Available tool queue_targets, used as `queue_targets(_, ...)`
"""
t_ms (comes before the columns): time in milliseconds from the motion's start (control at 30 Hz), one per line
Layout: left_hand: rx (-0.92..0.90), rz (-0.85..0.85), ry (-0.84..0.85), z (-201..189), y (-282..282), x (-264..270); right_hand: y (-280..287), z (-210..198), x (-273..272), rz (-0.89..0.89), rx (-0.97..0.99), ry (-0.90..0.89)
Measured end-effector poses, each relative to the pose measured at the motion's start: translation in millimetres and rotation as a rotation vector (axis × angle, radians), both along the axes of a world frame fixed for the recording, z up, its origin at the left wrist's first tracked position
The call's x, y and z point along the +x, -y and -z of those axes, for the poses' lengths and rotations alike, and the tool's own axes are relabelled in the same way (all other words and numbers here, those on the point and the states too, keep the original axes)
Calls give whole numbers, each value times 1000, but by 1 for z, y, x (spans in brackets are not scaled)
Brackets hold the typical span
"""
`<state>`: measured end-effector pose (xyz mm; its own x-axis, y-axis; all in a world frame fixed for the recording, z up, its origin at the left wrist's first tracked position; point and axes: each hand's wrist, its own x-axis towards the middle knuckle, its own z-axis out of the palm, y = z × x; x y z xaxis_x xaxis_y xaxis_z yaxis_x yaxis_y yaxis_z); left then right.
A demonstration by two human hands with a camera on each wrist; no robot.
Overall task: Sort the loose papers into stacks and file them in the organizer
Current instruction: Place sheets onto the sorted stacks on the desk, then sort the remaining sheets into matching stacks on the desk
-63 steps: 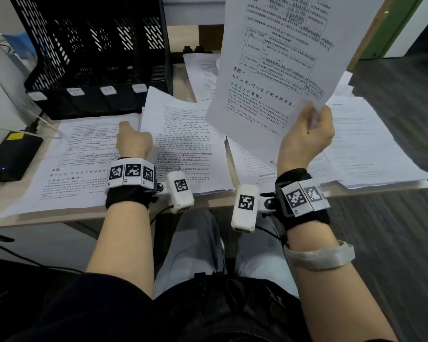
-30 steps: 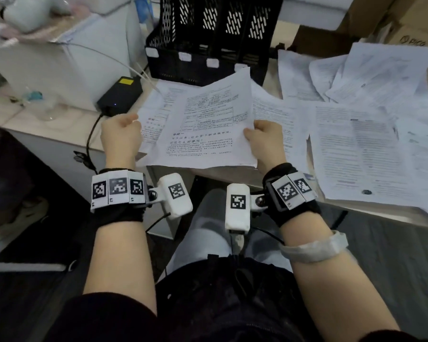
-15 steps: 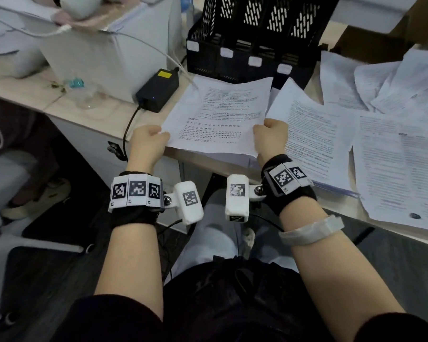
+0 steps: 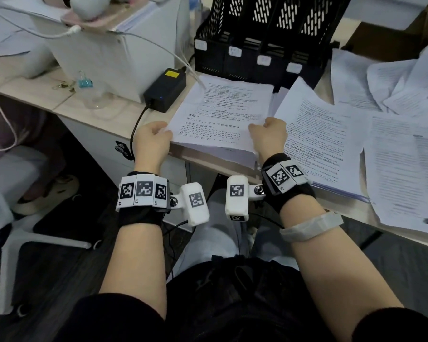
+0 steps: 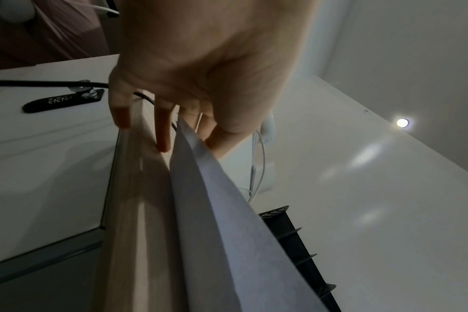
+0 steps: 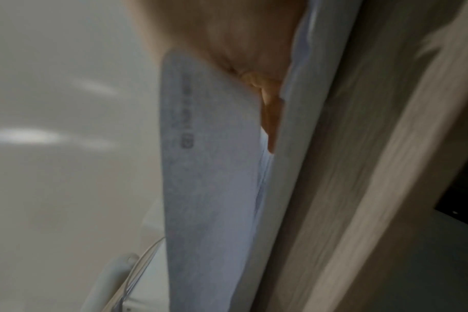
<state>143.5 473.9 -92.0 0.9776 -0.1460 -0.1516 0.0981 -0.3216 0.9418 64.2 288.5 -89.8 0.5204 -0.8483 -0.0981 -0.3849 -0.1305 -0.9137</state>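
Head view first: I had both hands on the sheet (image 4: 220, 117), the left hand (image 4: 151, 139) pinching its near-left corner and the right hand (image 4: 268, 137) clamped on its near-right edge, the 2 of them well apart with the page stretched between. The sheet lay over a stack (image 4: 223, 154) at the desk's near edge, and the organizer (image 4: 265, 43) stood just beyond my hands with its 4 labelled slots facing me. More loose papers (image 4: 344, 134) were spread off to the right of my right hand.

Left wrist view: my fingers (image 5: 163, 130) curled under the desk edge (image 5: 136, 211) while the thumb side held the sheet (image 5: 227, 221) up off it.

Right wrist view: blurred, but a fingertip (image 6: 271, 118) showed between the lifted page (image 6: 211, 168) and the papers below.

My call was to square the near edge against the stack beneath, then let both corners go together so nothing skewed.
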Motion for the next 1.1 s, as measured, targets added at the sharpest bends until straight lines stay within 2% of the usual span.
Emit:
queue_targets(233, -17, -81, 114, -20, 8, -12, 7, -20, -28, -21, -70, 77)
queue_targets(500, -82, 122, 252, -48, 46, -41, 28, -36, -75, -79, -91, 86)
queue_targets(567, -75, 201, 272, -51, 59, -48, 37, -37, -88, -138, -113, 18)
queue_targets(733, 46, 524, 218, -50, 93, -75, 54, -37, -123, -462, -178, -318)
queue_targets(833, 104, 609, 201, -47, 109, -92, 59, -33, -140, -542, -187, -451)
queue_targets(1100, 161, 725, 196, -52, 148, -125, 67, -25, -167, -588, -145, -469)
